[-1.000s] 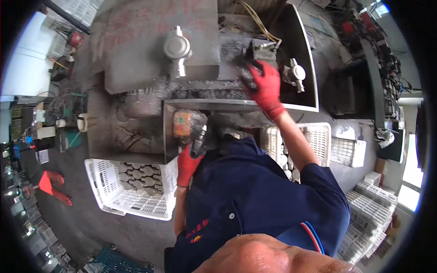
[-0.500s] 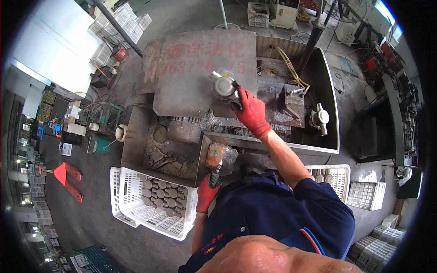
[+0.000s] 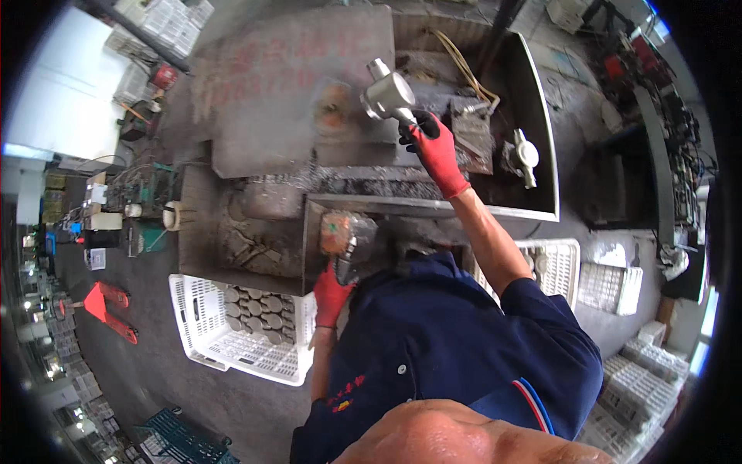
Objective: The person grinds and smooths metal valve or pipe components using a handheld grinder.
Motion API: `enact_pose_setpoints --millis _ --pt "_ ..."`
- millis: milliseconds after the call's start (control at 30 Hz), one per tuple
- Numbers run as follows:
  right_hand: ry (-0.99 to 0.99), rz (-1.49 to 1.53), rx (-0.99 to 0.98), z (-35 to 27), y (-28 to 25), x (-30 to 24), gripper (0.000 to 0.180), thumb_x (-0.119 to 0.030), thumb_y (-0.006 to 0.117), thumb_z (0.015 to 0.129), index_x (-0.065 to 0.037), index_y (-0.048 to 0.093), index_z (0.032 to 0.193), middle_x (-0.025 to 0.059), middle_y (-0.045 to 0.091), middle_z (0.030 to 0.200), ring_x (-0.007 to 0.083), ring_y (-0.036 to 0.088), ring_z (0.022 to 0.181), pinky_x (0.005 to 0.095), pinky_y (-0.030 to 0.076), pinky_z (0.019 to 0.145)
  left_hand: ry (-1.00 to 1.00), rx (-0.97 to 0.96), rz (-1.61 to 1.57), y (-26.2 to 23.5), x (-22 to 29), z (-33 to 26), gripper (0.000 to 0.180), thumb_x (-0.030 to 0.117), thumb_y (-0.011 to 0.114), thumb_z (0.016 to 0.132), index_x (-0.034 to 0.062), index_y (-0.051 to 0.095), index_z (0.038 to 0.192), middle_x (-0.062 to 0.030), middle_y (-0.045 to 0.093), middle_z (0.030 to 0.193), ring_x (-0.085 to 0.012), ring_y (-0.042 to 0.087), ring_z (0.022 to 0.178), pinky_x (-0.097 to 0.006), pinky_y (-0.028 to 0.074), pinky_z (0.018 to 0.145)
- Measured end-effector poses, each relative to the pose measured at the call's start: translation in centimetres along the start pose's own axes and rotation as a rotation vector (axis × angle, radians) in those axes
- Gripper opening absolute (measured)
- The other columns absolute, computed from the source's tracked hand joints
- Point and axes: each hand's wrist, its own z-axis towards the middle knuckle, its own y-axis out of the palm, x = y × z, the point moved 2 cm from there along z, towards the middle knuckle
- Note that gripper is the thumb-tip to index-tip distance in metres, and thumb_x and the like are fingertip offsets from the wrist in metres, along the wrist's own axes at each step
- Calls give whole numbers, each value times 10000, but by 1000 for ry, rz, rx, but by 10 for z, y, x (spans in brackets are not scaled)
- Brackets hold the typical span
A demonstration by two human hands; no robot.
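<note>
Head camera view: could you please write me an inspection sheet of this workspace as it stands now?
Surface: grey metal workbench, dirty, with metal chips along its front edge.
Job's things: silvery metal casting raised over the bench; power tool with an orange part low by the tray.
Clutter: second casting in the metal tray; white crate holding round grey parts.
Hands: right hand, red-gloved, grips the silvery casting; left hand, red-gloved, holds the power tool.
Cables: yellowish hose lying in the tray.
Surroundings: red pallet truck on the floor; stacked white crates at right.
</note>
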Motion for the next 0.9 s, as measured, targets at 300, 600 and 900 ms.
enact_pose_setpoints --millis 300,600,900 --pt "384 462 137 -51 -44 90 428 -305 608 977 -89 520 1336 85 649 1131 228 697 781 352 573 709 -40 -176 82 -1 11 19 782 375 838 700 55 499 1328 -225 640 1133 -398 621 1061 -484 504 880" --pt "347 372 151 23 -23 169 332 -295 607 975 -81 588 1229 78 674 1011 217 709 767 342 562 661 -63 -240 123 10 21 20 820 347 842 705 41 461 1364 -234 627 1164 -399 606 1093 -469 496 899" --pt "204 -95 100 33 -8 164 324 -316 680 896 -53 683 1085 148 698 908 317 687 820 405 526 703 12 -189 182 15 30 26 838 402 824 717 55 455 1384 -238 637 1135 -408 620 1057 -488 503 877"
